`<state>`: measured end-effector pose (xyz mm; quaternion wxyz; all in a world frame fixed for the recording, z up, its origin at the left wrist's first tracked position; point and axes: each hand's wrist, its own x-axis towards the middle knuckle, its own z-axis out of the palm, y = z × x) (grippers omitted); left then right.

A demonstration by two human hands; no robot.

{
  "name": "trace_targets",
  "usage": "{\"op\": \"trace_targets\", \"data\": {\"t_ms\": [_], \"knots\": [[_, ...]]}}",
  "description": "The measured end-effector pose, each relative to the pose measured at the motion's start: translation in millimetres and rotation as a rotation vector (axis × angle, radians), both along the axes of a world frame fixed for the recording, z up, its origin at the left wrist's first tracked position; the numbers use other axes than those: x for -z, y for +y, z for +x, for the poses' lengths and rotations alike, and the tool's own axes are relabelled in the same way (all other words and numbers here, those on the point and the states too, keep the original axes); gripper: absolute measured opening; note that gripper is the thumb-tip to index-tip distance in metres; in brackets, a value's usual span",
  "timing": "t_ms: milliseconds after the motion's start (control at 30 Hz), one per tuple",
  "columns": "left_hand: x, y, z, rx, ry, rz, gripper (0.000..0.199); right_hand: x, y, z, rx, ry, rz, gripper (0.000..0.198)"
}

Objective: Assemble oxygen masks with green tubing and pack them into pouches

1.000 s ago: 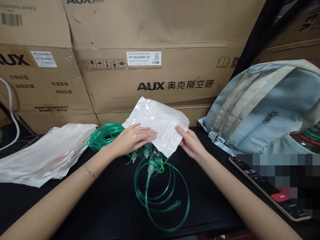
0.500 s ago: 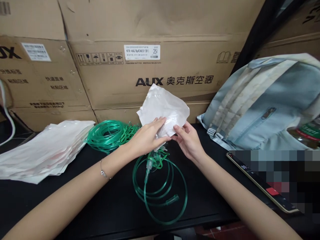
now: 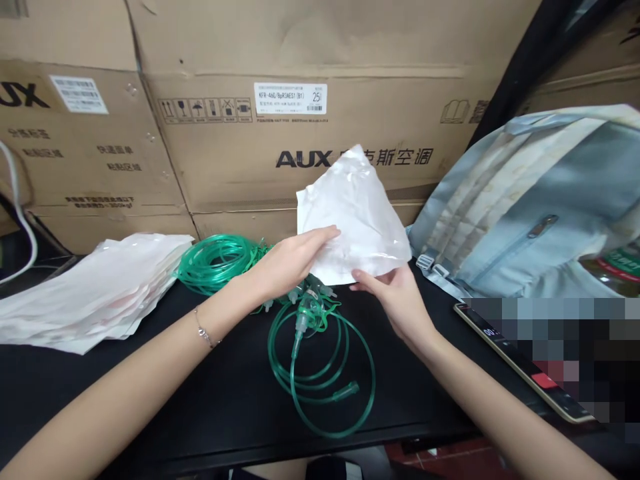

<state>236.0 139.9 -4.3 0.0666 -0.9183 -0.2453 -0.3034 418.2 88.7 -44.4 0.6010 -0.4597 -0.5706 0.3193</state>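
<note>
Shifted rightward since the earlier frame: white pouch (image 3: pixel 355 207), raised above the worktop (image 3: pixel 215 400), masking lettering (image 3: pixel 305 159) on cartons (image 3: pixel 225 170). Backpack (image 3: pixel 530 193), right; pouch stack (image 3: pixel 100 287), left; green tubing (image 3: pixel 197 272) alongside. My right hand (image 3: pixel 400 303) pinches the pouch's lower edge; my left hand (image 3: pixel 295 263) touches it, grip indeterminable.

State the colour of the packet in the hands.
The packet is white; the head view shows it best.

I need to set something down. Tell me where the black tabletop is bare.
Bare black tabletop shows between the left forearm and the looped green plastic tube, and between that tube and the right forearm. Farther back is crowded: stacked white flat pouches, coiled green tubing, clear plastic masks and the held white plastic pouch.
</note>
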Motion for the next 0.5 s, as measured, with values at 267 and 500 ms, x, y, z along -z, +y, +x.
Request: {"op": "trace_targets", "data": {"t_ms": [267,500], "knots": [[-2.7,-10,22,0.024,0.294,0.2,0.029,-47,-44,12,0.304,-1.205,0.492,0.055],[-2.3,-45,-1,-0.218,-0.197,-0.078,0.048,-39,-33,32,0.607,-1.411,0.382,0.058]]}}
